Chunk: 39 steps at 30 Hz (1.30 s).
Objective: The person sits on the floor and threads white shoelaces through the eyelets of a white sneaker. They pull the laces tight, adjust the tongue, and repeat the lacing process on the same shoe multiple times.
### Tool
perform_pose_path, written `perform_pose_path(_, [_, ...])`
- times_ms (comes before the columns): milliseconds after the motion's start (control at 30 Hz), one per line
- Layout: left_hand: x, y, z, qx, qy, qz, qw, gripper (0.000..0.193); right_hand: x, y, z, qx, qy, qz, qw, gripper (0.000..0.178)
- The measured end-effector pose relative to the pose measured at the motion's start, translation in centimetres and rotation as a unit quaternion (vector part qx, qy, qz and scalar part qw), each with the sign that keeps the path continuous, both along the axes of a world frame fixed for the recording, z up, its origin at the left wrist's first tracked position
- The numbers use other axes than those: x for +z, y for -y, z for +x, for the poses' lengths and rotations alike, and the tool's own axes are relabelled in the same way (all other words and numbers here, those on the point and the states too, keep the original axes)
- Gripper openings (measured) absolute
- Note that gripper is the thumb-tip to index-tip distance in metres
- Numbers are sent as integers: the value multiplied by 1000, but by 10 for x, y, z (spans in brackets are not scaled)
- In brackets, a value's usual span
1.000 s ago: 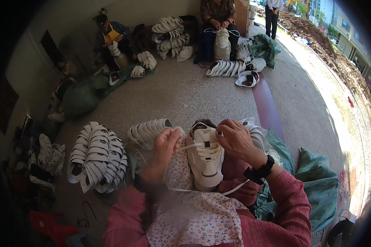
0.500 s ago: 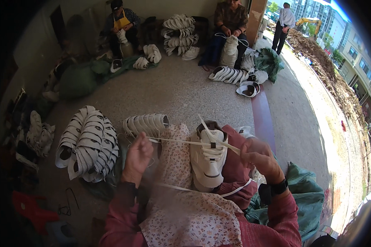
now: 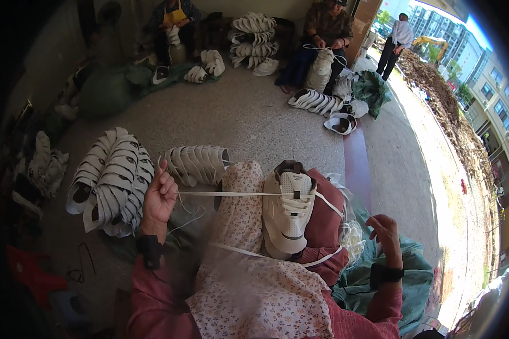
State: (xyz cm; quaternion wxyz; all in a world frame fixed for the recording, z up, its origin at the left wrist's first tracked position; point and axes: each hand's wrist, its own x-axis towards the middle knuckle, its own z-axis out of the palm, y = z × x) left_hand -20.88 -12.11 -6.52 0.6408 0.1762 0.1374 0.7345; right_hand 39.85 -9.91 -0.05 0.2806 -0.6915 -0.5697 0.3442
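Note:
A white sneaker upper (image 3: 289, 217) rests on my lap, its toe toward me. My left hand (image 3: 160, 198) is closed on one end of a white shoelace (image 3: 226, 194), stretched taut sideways from the top eyelets. The lace's other part hangs slack over the right side of the shoe. Out to the right, my right hand (image 3: 384, 230) is empty with its fingers apart and bent, near a bundle of white laces (image 3: 353, 242). Another white band (image 3: 237, 249) crosses my lap and passes under the toe.
Stacked white shoe uppers (image 3: 116, 181) stand on the floor at left, with a shorter row (image 3: 198, 164) ahead. A green sack (image 3: 407, 271) lies at right. Two seated people handle shoes at the back, beside more stacks (image 3: 254, 42). A person (image 3: 398, 42) stands outside.
My left hand has moved left, drawing the lace out. My right hand has let go of its lace end and moved right and down; that lace now hangs loose over the shoe's side.

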Motion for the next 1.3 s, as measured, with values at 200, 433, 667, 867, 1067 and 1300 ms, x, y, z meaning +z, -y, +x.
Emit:
perform_pose_path(200, [51,-6,49,14,-325,-123,938,26,32,-24,-121,162,-89,10,983,18])
perform_pose_path(433, [54,-25,126,10,-590,-36,807,30,23,-23,-183,278,71,11,958,17])
perform_pose_path(667, [42,-36,143,40,-636,22,770,29,6,-22,-171,286,99,171,937,18])
perform_pose_path(867, [45,-36,159,37,-656,34,753,26,-2,-18,-170,334,249,206,886,18])
perform_pose_path(1067, [29,-47,167,89,-723,131,673,17,13,-18,-175,342,229,171,895,18])
perform_pose_path(1300, [22,-50,174,81,-744,171,641,17,15,-29,-170,375,95,113,915,17])
